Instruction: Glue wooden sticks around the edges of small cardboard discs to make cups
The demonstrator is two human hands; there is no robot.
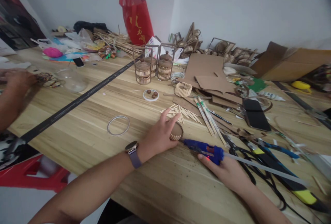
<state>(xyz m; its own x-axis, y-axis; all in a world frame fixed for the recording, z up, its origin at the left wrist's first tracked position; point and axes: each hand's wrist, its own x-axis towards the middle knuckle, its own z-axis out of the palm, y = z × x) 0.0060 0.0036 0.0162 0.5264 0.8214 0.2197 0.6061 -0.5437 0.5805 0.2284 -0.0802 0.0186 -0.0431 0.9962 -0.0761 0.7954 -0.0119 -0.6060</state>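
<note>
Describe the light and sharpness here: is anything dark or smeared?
Head view: dim, fairly soft light, with the top-right corner of the wall darkening; head view: a small red glow on the glue gun; head view: the co-worker's hand and clear jar, at left, look blurred.

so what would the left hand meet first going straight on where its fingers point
Likely the loose short wooden sticks just beyond the left hand, though depth is unclear.
</note>
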